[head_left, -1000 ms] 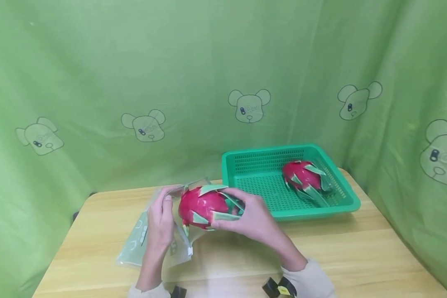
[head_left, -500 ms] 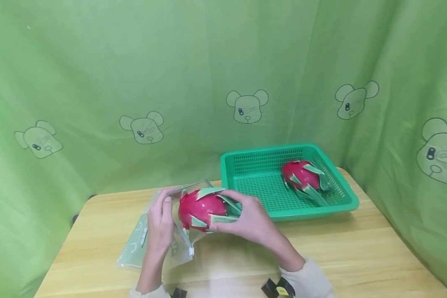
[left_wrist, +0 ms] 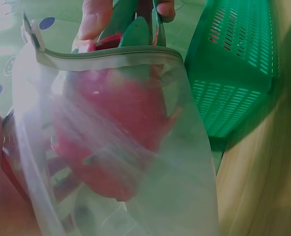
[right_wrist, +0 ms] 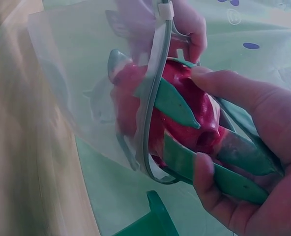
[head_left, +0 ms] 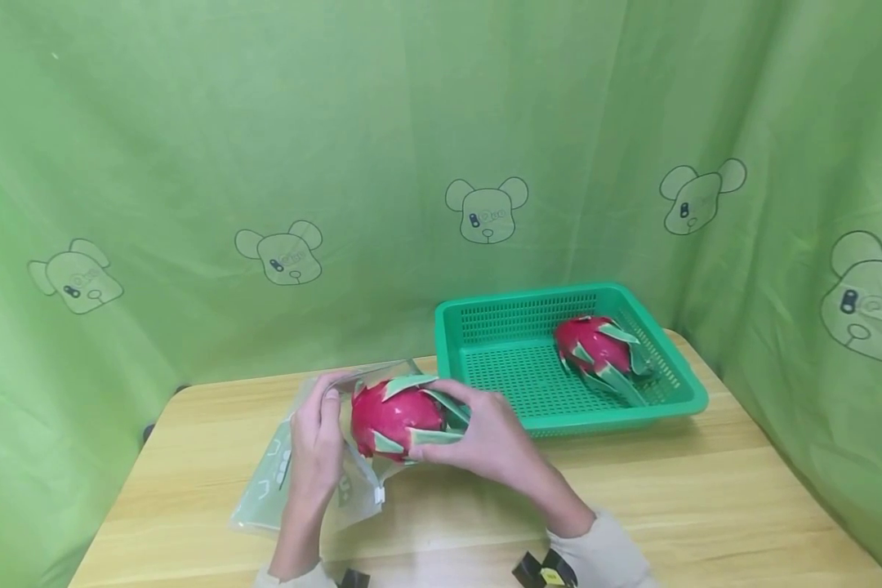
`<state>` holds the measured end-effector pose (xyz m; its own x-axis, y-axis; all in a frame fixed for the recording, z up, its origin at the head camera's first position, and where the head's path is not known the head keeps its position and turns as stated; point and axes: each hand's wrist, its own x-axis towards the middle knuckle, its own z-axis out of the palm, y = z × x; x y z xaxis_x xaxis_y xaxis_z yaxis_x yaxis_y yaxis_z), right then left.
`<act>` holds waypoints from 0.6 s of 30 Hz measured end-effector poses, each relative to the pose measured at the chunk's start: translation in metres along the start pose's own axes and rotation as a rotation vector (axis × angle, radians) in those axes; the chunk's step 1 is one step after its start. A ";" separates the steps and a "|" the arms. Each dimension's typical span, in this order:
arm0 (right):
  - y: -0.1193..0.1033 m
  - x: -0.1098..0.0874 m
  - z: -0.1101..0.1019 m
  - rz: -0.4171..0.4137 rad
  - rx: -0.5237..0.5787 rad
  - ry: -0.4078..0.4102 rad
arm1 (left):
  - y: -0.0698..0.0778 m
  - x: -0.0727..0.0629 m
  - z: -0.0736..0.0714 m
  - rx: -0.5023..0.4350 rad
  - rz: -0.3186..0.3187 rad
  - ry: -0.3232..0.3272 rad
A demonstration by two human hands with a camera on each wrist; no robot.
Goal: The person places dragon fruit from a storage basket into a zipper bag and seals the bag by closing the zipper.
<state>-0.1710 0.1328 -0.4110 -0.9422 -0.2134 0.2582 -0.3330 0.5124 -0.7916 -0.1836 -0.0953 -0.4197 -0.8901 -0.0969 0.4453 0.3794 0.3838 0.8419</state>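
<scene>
A red dragon fruit [head_left: 397,415] with green leafy scales is held by my right hand [head_left: 492,433], thumb and fingers round its leafy end. Its other end sits inside a clear zip bag [left_wrist: 185,147], as the left wrist view shows through the plastic. In the right wrist view the bag's mouth [right_wrist: 153,98] rings the middle of the fruit. My left hand [head_left: 318,433] grips the bag at its opening, thumb on the near side. A white slider [head_left: 379,495] hangs at the lower corner of the mouth.
A green perforated basket [head_left: 573,420] stands at the back right of the wooden table [head_left: 632,490], holding a second dragon fruit [head_left: 595,343]. Behind and at the sides hangs a green curtain [head_left: 382,106] with printed mouse heads.
The dragon fruit and my right hand have moved slightly left and down, further into the bag's mouth. My left hand keeps its grip on the bag, almost still.
</scene>
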 end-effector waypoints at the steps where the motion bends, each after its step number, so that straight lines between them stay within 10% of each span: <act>1: 0.000 0.000 0.000 0.003 -0.003 -0.003 | 0.000 0.000 0.000 0.000 0.001 0.000; 18: 0.002 -0.001 0.008 -0.023 -0.102 -0.056 | 0.001 -0.003 0.007 -0.024 0.022 -0.022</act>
<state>-0.1708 0.1273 -0.4176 -0.9318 -0.2709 0.2417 -0.3590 0.5881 -0.7248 -0.1826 -0.0884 -0.4222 -0.8866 -0.0682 0.4575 0.4048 0.3638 0.8389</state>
